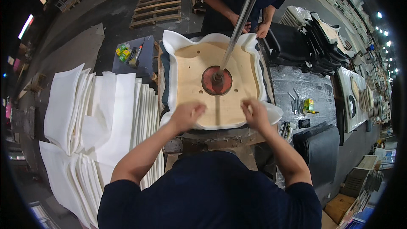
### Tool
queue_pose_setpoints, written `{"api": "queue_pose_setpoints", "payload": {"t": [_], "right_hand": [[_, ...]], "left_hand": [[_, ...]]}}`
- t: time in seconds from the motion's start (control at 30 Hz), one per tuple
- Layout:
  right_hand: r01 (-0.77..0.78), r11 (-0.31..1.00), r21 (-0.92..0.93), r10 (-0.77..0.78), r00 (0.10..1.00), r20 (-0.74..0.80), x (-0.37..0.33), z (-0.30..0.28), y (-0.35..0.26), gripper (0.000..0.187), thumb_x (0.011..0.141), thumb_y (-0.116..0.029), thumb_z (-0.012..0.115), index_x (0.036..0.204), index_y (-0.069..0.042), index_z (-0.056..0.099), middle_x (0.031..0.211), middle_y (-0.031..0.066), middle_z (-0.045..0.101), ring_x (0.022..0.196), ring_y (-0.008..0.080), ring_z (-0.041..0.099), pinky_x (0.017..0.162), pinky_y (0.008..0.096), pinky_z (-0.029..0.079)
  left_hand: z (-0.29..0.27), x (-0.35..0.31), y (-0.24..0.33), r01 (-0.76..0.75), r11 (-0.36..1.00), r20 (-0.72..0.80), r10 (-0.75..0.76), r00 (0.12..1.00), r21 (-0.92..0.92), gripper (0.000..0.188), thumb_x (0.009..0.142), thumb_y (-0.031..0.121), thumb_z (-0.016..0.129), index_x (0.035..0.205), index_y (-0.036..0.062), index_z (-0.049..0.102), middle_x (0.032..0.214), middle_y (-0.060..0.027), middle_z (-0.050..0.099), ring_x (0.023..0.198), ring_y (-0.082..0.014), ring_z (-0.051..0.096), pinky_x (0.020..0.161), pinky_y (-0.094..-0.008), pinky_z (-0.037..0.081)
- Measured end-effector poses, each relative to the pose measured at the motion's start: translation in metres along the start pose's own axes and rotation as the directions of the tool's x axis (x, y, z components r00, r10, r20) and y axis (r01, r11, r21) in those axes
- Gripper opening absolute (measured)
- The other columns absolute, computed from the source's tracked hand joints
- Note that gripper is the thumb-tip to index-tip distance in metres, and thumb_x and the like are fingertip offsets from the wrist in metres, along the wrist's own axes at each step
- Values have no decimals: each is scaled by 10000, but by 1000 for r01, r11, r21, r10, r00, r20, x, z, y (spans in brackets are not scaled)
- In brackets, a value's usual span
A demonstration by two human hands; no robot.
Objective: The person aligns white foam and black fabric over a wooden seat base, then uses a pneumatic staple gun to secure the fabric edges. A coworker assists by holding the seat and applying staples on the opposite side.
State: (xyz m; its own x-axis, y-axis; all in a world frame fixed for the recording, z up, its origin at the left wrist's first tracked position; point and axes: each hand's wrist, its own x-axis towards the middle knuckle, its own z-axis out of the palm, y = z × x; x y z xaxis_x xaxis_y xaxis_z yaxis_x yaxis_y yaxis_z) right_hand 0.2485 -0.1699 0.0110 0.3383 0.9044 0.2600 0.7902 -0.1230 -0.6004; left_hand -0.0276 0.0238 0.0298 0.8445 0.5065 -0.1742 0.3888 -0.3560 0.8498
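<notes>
A light plywood board (195, 64) lies in front of me, with white foam sheet (172, 89) curling up around its edges. Dark fabric (164, 74) shows under the foam at the left. A red round press plate (224, 88) on a slanted metal rod (239, 29) bears on the board's middle. My left hand (186, 115) is over the near left edge, its fingers smeared by motion. Over the near right edge is my right hand (255, 112), slightly blurred, fingers bent and apart, nothing visible in it.
Another person's hands (254, 29) are at the far edge. Stacked white foam sheets (121, 101) stand at left, near a grey-blue box (146, 55) with small green packets. Black padded pieces (288, 42) and a wrapped table (288, 82) with tools lie right. A wooden pallet (157, 10) sits behind.
</notes>
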Motion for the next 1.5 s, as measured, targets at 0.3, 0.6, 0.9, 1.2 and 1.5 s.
{"api": "queue_pose_setpoints", "payload": {"t": [0.3,0.6,0.9,1.2,1.5], "right_hand": [[223,965,-137,-199,966,167,-56,49,-46,236,922,-215,818,1147,-155,783,1160,36,725,1128,286,651,1059,481,465],[93,984,-153,-68,984,162,-48,81,-38,115,932,-188,790,1034,-142,765,967,61,674,981,307,647,889,468,481],[-50,998,46,45,991,123,-25,97,-26,86,892,-179,779,933,-106,800,851,134,685,893,390,693,826,523,538],[0,997,-80,13,986,168,-45,58,-25,199,869,-137,789,1057,-74,776,995,147,731,1006,399,705,904,493,559],[-130,987,-98,132,991,12,-87,-8,-19,170,906,-84,784,1074,-81,803,1122,145,782,1096,405,730,964,512,572]], "left_hand": [[55,-58,-35,-327,765,-15,402,916,555,434,919,413,816,1182,91,690,1225,-123,618,1173,-338,603,990,-476,461],[48,10,-63,-448,715,57,499,865,536,302,1010,393,717,881,121,727,864,-107,677,878,-346,663,744,-512,523],[-11,96,-1,-413,865,-68,448,892,284,284,1043,330,702,888,94,721,854,-171,713,820,-424,693,747,-523,539],[83,19,-15,-380,823,112,368,923,423,385,914,252,826,1229,96,669,1190,-152,647,1118,-374,634,965,-548,491],[55,-67,-19,-194,980,81,190,978,49,186,982,222,762,1075,61,758,974,-152,721,932,-363,709,844,-463,552]]}}
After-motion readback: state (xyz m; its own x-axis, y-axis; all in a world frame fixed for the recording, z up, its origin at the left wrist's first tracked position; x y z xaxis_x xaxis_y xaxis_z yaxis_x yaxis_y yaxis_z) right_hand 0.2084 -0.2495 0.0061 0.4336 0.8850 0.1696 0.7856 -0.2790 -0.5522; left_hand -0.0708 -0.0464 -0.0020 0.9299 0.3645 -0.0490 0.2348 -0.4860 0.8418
